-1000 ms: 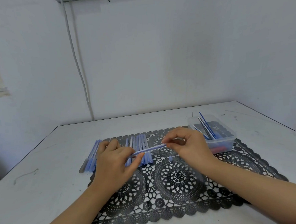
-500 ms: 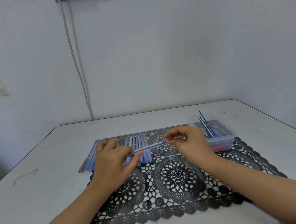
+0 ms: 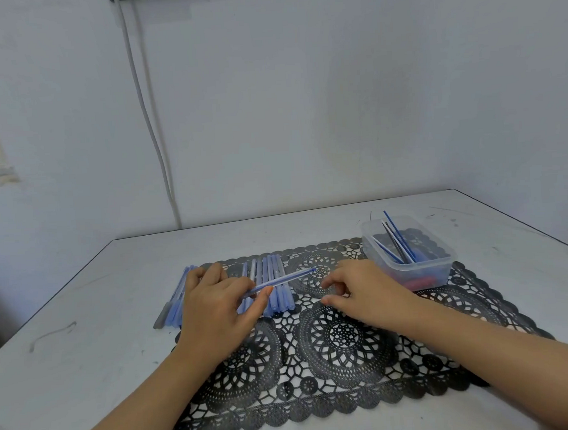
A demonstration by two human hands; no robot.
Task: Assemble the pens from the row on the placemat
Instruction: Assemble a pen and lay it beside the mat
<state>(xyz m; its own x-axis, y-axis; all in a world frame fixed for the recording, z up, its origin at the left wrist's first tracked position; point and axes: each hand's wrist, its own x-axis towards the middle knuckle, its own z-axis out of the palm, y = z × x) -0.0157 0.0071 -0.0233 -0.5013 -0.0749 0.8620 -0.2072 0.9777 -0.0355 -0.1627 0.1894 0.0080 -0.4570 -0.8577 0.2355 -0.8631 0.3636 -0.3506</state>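
White table (image 3: 83, 326) against a bare wall (image 3: 303, 114), black lace placemat (image 3: 353, 393) spread across it: pinching one pen (image 3: 286, 277), hovering with the other hand.
Gripping the near end of the pen between left hand (image 3: 215, 305) thumb and fingers, probably keeping the far end lifted clear over the row (image 3: 269, 265) for the next part (dark refill showing through the pale blue barrel). Hanging just above the placemat, right hand (image 3: 364, 293) loosely curled, holding nothing visible, near the tub (image 3: 409, 267) of refills (image 3: 393, 238).

Pale blue pens (image 3: 274, 292) lie on a black lace-patterned placemat (image 3: 346, 337) on a white table (image 3: 85, 360).
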